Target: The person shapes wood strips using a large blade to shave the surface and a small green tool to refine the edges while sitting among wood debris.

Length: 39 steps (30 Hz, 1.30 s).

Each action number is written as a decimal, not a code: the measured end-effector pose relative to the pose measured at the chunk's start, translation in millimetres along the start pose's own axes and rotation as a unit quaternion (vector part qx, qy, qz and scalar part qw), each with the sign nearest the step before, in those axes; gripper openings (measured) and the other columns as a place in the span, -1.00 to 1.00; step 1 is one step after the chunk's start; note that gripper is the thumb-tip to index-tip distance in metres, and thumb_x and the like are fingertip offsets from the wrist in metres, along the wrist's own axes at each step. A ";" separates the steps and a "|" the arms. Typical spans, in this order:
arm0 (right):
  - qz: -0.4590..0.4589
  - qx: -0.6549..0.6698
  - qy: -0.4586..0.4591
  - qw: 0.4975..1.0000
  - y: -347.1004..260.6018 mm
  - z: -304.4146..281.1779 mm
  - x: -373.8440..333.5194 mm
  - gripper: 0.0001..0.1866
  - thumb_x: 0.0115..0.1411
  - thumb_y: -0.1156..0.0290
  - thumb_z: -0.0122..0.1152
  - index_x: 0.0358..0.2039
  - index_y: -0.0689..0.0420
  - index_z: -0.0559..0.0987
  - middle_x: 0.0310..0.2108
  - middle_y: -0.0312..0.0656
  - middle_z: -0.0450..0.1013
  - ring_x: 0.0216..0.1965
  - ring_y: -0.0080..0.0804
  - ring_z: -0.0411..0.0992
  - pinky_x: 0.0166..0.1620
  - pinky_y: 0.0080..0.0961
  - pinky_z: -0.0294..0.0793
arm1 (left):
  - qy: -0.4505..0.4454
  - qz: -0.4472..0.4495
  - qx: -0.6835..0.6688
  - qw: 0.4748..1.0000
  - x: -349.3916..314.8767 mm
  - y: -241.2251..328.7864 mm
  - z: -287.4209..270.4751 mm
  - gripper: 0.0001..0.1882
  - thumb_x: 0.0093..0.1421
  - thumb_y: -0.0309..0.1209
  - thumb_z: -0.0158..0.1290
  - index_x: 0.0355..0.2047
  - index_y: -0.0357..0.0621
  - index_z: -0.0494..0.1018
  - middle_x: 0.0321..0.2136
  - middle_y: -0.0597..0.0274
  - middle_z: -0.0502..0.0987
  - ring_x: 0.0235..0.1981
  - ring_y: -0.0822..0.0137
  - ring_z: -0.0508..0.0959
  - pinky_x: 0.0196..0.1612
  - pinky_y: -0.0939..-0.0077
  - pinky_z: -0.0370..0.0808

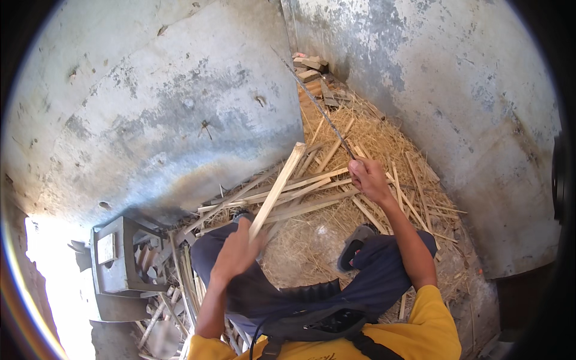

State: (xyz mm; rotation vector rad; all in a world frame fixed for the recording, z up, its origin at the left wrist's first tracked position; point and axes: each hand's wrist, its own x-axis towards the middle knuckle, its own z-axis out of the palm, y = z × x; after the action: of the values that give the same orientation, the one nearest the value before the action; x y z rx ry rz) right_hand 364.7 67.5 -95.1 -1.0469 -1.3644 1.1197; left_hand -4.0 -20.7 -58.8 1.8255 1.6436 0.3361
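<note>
My left hand [239, 251] is closed round the lower end of a pale wooden strip [278, 187], which slants up and away from me over my left knee. That hand is slightly smeared by motion. In a fist, my right hand [368, 179] grips a long, thin dark tool [313, 98], its far end pointing up and left toward the wall. Whether this is a blade seen edge-on or a rod I cannot tell. The tool and the strip are apart. Beyond and between my hands, several split wooden strips [306, 191] lie crossed on the ground.
Shavings [390, 135] cover the ground into the corner, where bricks [310, 63] are piled. Worn grey walls [180, 90] stand on both sides. At the left are a grey box-like frame [124, 255] and more sticks [157, 317]. My sandalled foot [356, 247] is below the right hand.
</note>
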 end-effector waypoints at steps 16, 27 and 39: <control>0.317 0.049 0.186 0.929 216.7 63.1 -90.6 -0.58 0.32 0.10 0.28 -0.52 0.13 0.42 -0.69 -0.37 0.28 -0.76 -0.55 0.26 -0.66 -0.48 0.24 | -0.161 -0.027 0.337 0.927 221.9 -59.6 144.8 -0.18 0.20 0.14 0.28 0.24 -0.22 0.38 -0.21 -0.08 0.71 -0.17 0.00 0.72 -0.10 0.06 0.62; 0.391 -0.083 0.097 0.912 289.5 76.3 -124.5 -0.54 0.22 0.10 0.28 -0.53 0.31 0.56 -0.67 -0.07 0.49 -0.70 -0.31 0.50 -0.58 -0.28 0.48 | -0.160 -0.007 0.343 0.925 208.5 -163.1 257.8 -0.51 0.11 0.02 0.35 -0.12 -0.08 0.71 -0.15 0.10 0.72 -0.08 0.01 0.72 -0.04 0.07 0.65; 0.468 -0.199 -0.012 0.861 244.6 76.6 -158.2 -0.36 0.29 -0.14 0.16 -0.38 0.32 0.68 -0.71 -0.12 0.48 -0.68 -0.29 0.52 -0.54 -0.27 0.53 | -0.153 0.014 0.406 0.901 176.3 -208.2 303.9 -0.74 0.29 -0.37 0.06 -0.16 -0.05 0.74 -0.22 0.16 0.75 -0.13 0.10 0.75 -0.28 0.17 0.68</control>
State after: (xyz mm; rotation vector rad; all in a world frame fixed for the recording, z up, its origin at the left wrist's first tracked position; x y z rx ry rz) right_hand 304.4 -48.6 -366.5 -2.1434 -1.1140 1.5539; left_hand 41.7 59.6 -456.6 2.3238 1.6433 -0.7101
